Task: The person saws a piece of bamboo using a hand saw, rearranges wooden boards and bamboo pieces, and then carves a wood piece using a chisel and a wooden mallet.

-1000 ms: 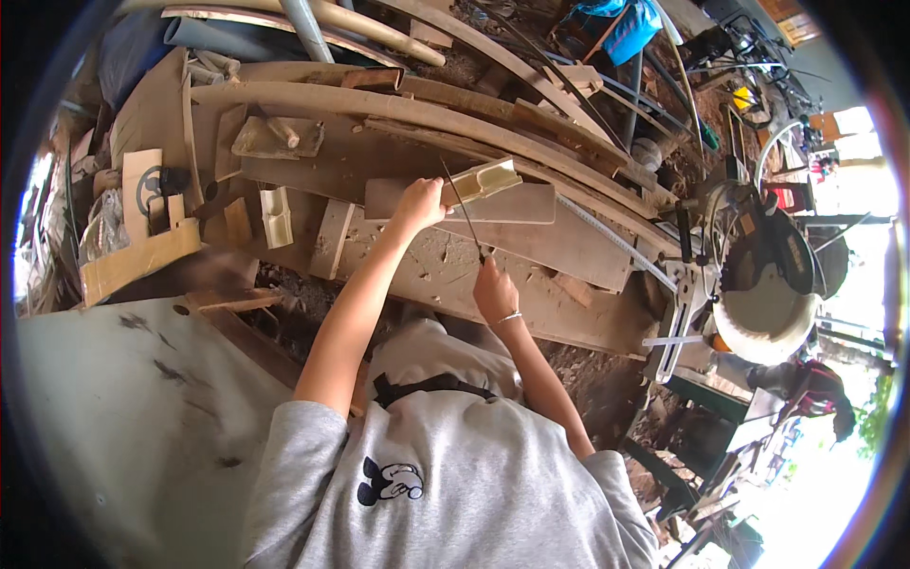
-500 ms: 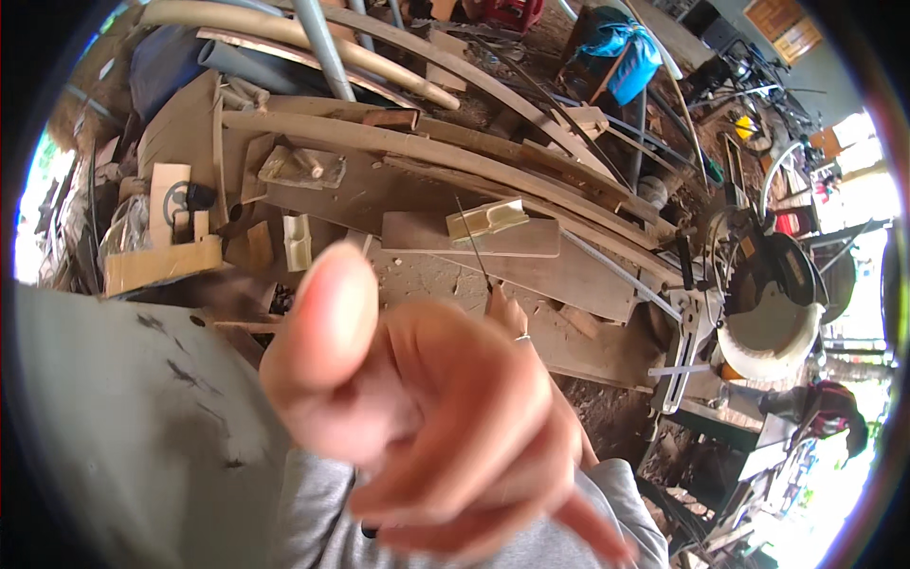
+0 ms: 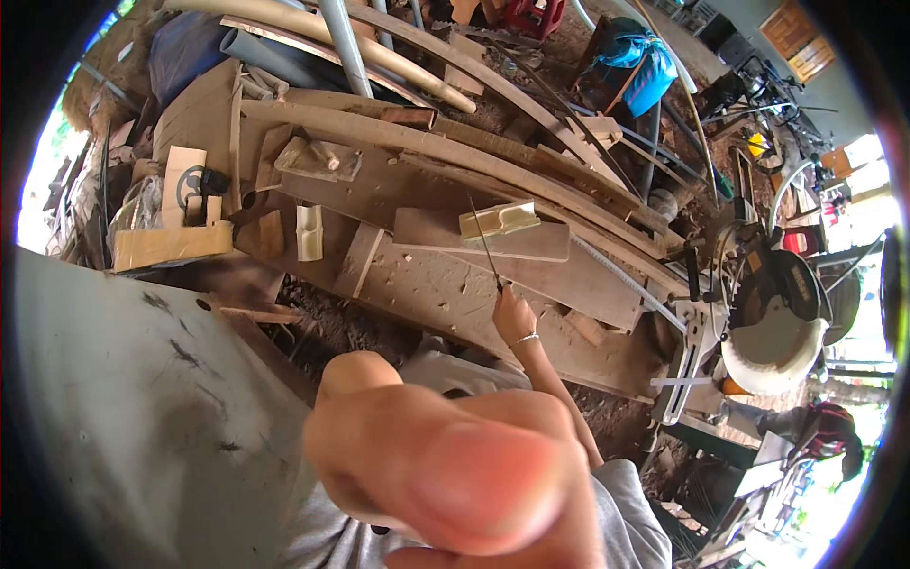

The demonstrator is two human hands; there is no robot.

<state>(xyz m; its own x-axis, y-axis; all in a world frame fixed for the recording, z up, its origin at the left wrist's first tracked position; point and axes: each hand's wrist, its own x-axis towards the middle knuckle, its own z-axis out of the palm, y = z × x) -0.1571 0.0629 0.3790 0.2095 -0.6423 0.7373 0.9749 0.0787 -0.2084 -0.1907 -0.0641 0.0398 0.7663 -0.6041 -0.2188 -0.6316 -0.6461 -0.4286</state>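
My left hand [image 3: 455, 455] looms blurred and very near in the lower middle, one fingertip toward me; how its fingers are set is unclear, and nothing shows in it. Farther off, my right hand [image 3: 516, 316], with a pale band at the wrist, is closed around the handle end of a long thin-bladed tool [image 3: 485, 245]. Its blade slants up across the left part of a pale, trough-shaped piece [image 3: 512, 219] like split bamboo; whether they touch I cannot tell. That piece lies on a flat wooden board [image 3: 427, 232]. A similar pale trough-shaped piece [image 3: 309, 233] lies farther left.
A grey panel [image 3: 114, 379] fills the lower left. Long curved planks [image 3: 341, 125] and a metal pole [image 3: 345, 47] lie beyond the boards. At right stands a circular cutting machine [image 3: 773, 332]. A blue bag [image 3: 649, 81] is at the back; a person [image 3: 829, 427] is far right.
My left hand has dropped lower and turned, uncovering more of the boards and my right forearm. The whole view has shifted slightly. My right hand keeps its hold on the thin-bladed tool.
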